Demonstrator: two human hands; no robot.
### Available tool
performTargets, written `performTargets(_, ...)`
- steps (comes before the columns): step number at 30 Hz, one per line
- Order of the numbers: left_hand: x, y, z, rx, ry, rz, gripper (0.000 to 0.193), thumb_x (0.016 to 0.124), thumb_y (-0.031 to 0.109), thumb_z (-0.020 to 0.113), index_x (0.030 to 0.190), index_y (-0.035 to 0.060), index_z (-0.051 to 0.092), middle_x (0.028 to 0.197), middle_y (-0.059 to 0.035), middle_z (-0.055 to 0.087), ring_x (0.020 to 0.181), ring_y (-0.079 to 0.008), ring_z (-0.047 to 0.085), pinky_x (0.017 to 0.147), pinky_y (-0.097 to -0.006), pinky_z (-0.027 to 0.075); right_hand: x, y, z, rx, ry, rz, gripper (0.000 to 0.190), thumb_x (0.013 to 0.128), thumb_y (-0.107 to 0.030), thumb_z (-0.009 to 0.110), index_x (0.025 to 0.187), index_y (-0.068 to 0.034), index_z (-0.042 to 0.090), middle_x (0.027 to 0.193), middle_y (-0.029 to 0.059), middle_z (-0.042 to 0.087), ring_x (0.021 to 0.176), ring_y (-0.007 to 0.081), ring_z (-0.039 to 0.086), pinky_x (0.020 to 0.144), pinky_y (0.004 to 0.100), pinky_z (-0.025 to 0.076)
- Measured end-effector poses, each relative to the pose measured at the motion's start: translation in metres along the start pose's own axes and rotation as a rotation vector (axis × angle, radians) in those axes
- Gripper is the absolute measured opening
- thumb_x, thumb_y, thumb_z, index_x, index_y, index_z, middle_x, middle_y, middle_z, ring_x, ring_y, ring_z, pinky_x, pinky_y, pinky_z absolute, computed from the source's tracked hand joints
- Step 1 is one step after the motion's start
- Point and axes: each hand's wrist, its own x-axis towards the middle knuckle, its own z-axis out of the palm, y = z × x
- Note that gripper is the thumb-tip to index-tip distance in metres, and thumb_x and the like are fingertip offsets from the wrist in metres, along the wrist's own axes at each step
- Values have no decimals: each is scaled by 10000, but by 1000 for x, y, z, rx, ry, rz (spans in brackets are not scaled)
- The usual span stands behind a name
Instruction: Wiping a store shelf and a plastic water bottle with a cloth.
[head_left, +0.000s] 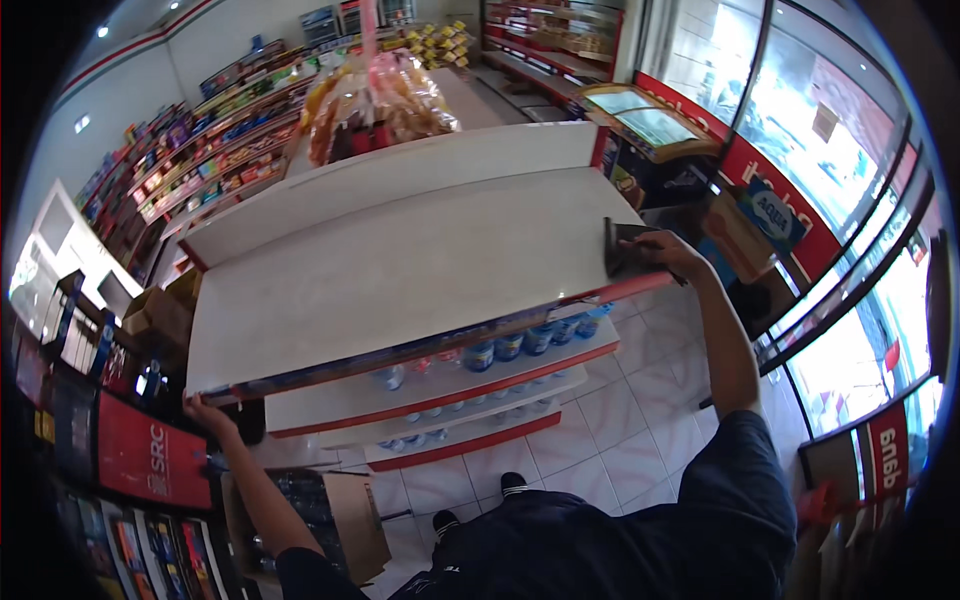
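Note:
In front of me stretches the bare white top of a store display shelf (405, 255), with a raised back panel and a strip along its front edge. My left hand (210, 417) grips the front left corner of this top, fingers at the edge. At the opposite end, my right hand (670, 253) holds a dark item (621, 251) against the right end of the surface. Part of that item is under my fingers, and I cannot tell its exact kind. On the tier below stand blue-labelled water bottles (508, 346).
An open cardboard box (352, 517) with packed bottles stands at lower left, near a red panel (150, 450). Bagged snacks (405, 97) hang behind the shelf. A chest freezer (652, 127) and cartons (739, 232) line the window side. My feet are on the tiled floor (592, 450).

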Motion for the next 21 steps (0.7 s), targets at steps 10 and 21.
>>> performTargets(10, -7, 11, 14, 27, 19, -56, 423, 834, 221, 494, 1167, -37, 445, 1077, -140, 500, 955, -221, 526, 836, -336, 431, -51, 97, 146, -22, 1460, -31, 185, 934, -182, 448, 998, -18, 506, 768, 33, 514, 682, 149, 480, 651, 274, 403)
performTargets(21, -11, 11, 4, 39, -41, -129, 432, 830, 231, 527, 1200, 23, 443, 1081, -106, 509, 954, -214, 522, 853, -370, 427, -13, 28, 157, 103, 1702, 92, 265, 948, -246, 426, 1015, -4, 512, 845, 101, 557, 736, 203, 518, 666, 299, 428)
